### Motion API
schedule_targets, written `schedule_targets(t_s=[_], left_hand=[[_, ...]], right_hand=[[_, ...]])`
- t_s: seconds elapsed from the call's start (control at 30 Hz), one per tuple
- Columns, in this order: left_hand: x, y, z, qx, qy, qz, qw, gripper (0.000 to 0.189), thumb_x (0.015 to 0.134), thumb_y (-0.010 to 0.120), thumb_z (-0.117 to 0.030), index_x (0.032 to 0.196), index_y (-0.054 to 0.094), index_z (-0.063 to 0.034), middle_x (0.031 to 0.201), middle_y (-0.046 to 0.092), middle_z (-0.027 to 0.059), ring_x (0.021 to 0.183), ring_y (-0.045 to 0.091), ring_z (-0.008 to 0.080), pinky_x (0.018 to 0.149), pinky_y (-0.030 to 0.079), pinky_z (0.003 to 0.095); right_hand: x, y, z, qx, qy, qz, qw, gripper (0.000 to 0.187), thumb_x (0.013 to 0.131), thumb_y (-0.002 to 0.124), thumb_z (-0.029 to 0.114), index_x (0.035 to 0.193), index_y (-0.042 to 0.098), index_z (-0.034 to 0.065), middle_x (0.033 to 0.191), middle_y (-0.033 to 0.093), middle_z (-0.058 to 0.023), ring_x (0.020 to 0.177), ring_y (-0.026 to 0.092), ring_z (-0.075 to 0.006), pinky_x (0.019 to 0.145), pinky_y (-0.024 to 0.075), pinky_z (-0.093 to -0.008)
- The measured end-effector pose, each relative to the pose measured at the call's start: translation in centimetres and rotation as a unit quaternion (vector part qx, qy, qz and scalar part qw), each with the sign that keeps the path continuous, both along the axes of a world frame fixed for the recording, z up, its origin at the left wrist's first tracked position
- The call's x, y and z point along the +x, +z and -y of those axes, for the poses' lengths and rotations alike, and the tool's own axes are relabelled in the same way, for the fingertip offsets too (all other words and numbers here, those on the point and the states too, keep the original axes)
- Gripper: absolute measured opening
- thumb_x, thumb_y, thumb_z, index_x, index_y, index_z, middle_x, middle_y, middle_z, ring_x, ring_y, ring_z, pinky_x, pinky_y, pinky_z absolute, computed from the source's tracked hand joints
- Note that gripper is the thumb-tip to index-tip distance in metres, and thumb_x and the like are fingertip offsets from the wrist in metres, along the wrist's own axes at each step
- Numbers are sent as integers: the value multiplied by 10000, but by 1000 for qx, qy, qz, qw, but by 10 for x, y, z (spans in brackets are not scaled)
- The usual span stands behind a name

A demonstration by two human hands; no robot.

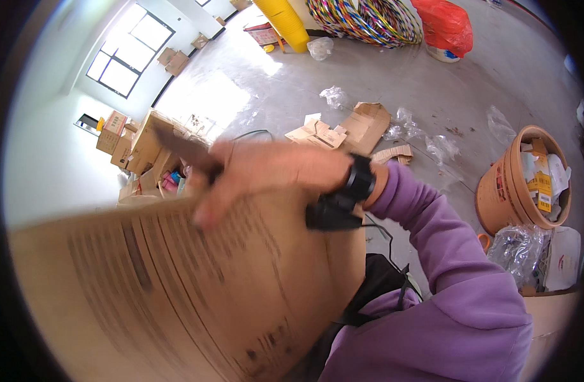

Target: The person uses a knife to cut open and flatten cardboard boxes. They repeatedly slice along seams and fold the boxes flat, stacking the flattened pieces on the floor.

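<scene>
A large cardboard box (186,286) with printed writing fills the lower left, close before me. My right hand (277,169), in a purple sleeve, reaches across its upper edge. It grips a dark, blade-like tool (182,148) that points to the upper left; blur hides whether this is a knife. The thumb lies over the printed side of the box, and I cannot tell whether it touches. On that wrist sit a black strap and a black device (337,210) with a cable. My left hand is out of view.
Several cardboard boxes (122,143) are stacked by the left wall. Flattened cardboard (366,126) and clear plastic wrap (335,97) litter the grey floor. At right stands a terracotta-coloured bucket (495,191) filled with packaging. Shiny multicoloured hoops (363,24) and stacked yellow buckets (284,21) are farther back.
</scene>
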State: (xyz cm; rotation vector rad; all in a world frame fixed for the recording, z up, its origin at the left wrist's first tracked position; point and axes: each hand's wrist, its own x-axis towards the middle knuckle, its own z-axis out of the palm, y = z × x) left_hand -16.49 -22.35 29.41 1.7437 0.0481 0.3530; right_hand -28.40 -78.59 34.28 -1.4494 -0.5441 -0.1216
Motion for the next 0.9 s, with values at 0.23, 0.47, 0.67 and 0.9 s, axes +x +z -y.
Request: schedule_targets(t_s=[0.23,0.47,0.67,0.9], left_hand=[[60,40,-20,-7,-42,9,999,682,825,545,-473,1403,339,-176,1446,308,67,1158,458,205,920,338,331],[126,3,-33,-53,21,-21,998,692,804,604,-426,1397,347,-177,1448,298,82,1080,533,215,847,419,318],[151,-55,4,-39,1,-76,996,668,809,598,-421,1383,373,-165,1439,311,119,1097,521,222,878,413,327],[172,-82,36,2,-48,-111,993,703,800,600,-432,1385,370,-118,1408,340,136,1112,516,239,896,392,324]], right_hand=[[-38,20,97,70,-329,83,938,335,795,675,320,958,628,31,901,627,-26,799,585,-101,758,446,-211],[-57,-8,196,24,-596,34,802,382,797,680,319,990,638,-9,866,631,-47,755,593,-114,716,466,-231],[-34,-98,252,111,-665,-83,734,411,789,697,313,990,637,-40,915,631,-81,769,599,-150,727,475,-277],[42,-236,285,389,-657,-129,633,457,724,777,146,1063,565,-75,995,619,-146,854,611,-251,788,501,-387]])
